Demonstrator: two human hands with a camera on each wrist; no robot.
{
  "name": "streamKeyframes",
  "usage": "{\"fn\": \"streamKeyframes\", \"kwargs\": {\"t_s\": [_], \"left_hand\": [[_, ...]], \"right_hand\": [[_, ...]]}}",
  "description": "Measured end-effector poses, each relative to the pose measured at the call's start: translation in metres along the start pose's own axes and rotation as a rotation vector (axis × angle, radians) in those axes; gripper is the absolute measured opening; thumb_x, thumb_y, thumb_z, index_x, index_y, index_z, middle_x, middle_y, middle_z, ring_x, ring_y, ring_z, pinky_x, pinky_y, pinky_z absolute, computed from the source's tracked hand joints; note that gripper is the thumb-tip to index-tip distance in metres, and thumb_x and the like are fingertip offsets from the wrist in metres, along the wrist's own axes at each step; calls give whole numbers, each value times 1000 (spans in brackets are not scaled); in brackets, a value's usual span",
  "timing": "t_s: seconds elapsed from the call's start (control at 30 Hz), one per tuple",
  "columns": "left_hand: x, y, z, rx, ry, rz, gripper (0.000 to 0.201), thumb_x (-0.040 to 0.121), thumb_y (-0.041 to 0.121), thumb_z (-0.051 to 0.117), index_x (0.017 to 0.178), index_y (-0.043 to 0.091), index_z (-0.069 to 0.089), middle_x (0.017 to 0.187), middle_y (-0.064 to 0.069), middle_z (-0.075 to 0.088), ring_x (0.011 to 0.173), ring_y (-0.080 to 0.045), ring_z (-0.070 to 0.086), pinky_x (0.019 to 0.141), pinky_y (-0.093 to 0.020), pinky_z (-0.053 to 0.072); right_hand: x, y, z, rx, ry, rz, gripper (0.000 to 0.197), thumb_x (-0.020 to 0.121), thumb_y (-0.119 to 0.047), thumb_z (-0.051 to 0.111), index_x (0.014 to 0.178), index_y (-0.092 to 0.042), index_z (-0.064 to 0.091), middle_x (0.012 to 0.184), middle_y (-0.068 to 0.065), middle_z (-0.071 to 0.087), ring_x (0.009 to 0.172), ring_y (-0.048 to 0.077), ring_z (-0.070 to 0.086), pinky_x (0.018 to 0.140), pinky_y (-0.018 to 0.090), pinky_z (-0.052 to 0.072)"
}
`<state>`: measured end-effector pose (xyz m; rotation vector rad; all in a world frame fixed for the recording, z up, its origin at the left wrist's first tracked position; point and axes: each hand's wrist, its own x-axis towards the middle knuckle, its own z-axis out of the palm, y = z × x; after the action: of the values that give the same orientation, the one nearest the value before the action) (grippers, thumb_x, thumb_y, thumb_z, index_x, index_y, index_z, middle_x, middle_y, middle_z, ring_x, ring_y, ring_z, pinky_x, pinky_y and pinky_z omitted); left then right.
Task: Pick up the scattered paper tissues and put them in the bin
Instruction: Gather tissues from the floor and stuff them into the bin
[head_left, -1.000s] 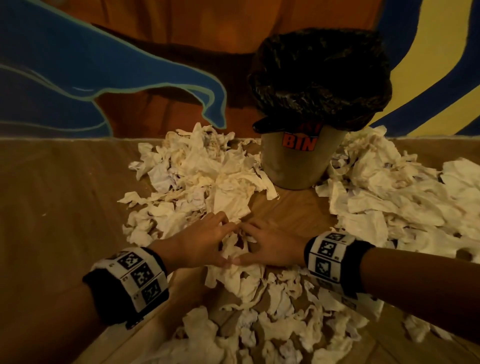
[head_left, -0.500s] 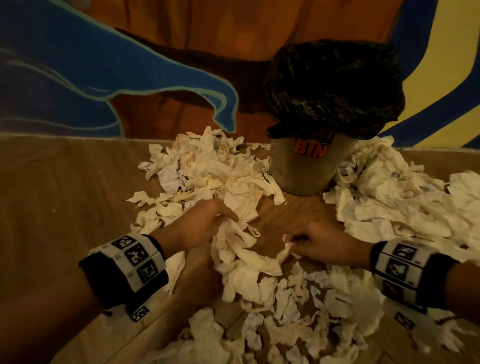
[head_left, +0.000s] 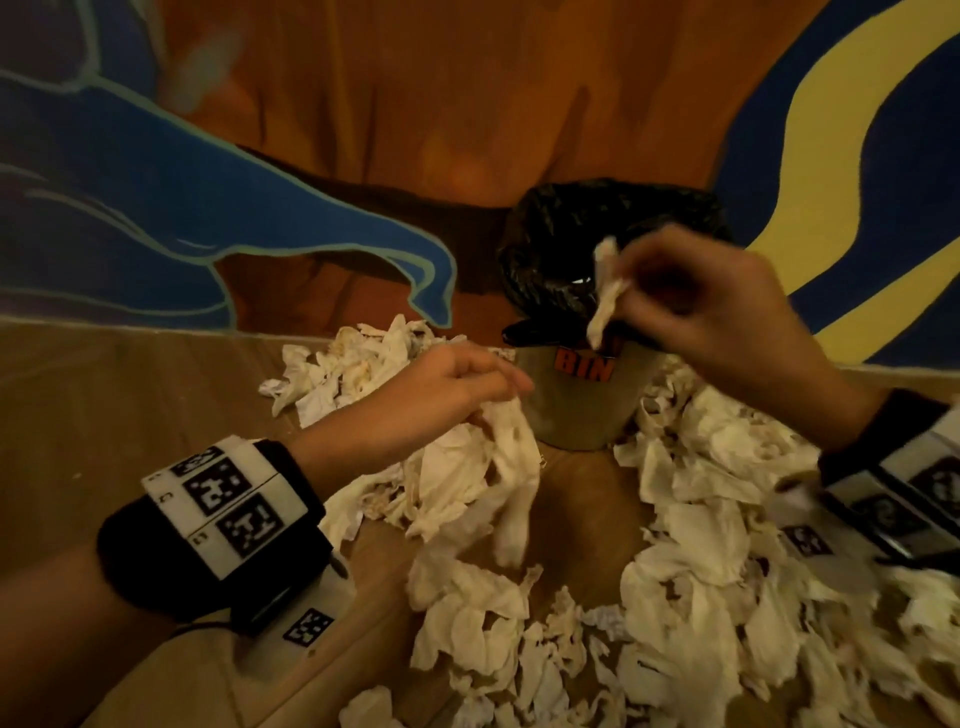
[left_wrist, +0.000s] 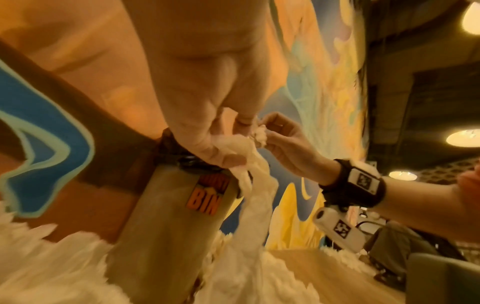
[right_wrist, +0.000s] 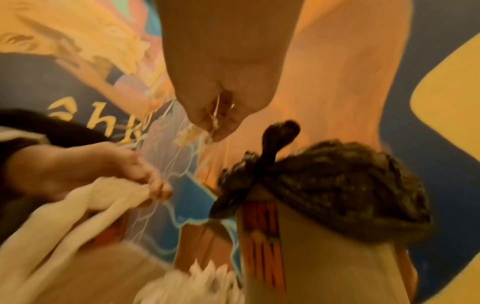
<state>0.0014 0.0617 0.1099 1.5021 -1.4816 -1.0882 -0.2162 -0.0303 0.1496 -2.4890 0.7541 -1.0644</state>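
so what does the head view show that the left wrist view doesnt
Only the head view shows the bin's open top with its black bag liner, the tissue heaps spread over the wooden floor on both sides, and the left wrist's marker band.

Only the left wrist view shows ceiling lamps and the room behind, plus the left hand's fingers from below.

Both show the bin with its orange BIN label, the left hand gripping a long tissue bunch, and the right hand pinching a small tissue.
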Motion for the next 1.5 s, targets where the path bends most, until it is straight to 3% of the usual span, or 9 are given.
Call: {"fn": "streamKeyframes", "kwargs": {"t_s": [0.23,0.43,0.6,0.9,1.03,1.13,1.23,1.37,1.5], "left_hand": [[1,25,3,189,-87,137,52,70,24,82,118,27,63,123,10,52,110,-1,55,89,-18,52],[13,46,2,57,124,271,14,82,16,72,95,14,73,86,-2,73,79,-14,71,79,-37,58],[20,67,3,-47,208,371,14,84,17,69,97,15,72,89,-5,72,80,-14,71,70,-27,58],[14,57,12,-78,259,327,18,88,18,64,106,17,66,100,0,65,84,-8,65,66,-18,55],[5,33,30,-107,-21,37,47,86,51,49,130,34,42,114,17,53,102,0,56,82,-21,51],[-1,24,47,-62,-292,1,39,91,37,54,127,38,39,110,27,53,92,18,54,75,-8,47],[4,14,52,-12,-308,-81,27,99,26,48,109,4,59,99,-11,69,81,-18,64,73,-37,54],[12,27,34,-476,-179,-297,22,101,15,39,121,12,45,93,-17,69,73,-31,69,55,-37,56],[24,57,13,-528,-203,-126,39,94,0,42,127,20,43,99,-13,72,97,-38,67,88,-55,49]], "right_hand": [[41,51,-22,-187,51,247,17,94,-23,58,107,-13,60,98,-3,63,85,3,60,70,9,44],[15,34,-3,-143,167,211,35,93,-50,48,118,-27,56,133,-2,42,126,20,33,102,46,40],[-15,-16,23,139,-137,155,75,86,-55,56,149,-35,20,143,-17,36,124,-8,38,101,10,34],[-16,-5,15,274,-143,326,22,100,-11,45,103,-19,66,75,1,69,59,16,64,57,29,53],[1,-14,1,608,-47,471,25,102,-10,39,101,-7,63,75,8,65,54,16,54,50,19,46],[8,-24,-3,764,-54,551,31,102,-9,33,104,-7,64,70,2,56,57,13,46,49,18,39],[11,-29,-9,812,-77,596,31,98,-16,37,106,-5,65,74,2,46,63,11,42,59,22,36],[12,-21,-14,640,-126,555,39,89,-50,41,97,-30,73,107,-4,64,100,10,54,94,30,41],[13,-13,-18,222,-142,380,23,100,-34,45,105,-37,67,99,-9,54,91,3,55,83,21,45]]}}
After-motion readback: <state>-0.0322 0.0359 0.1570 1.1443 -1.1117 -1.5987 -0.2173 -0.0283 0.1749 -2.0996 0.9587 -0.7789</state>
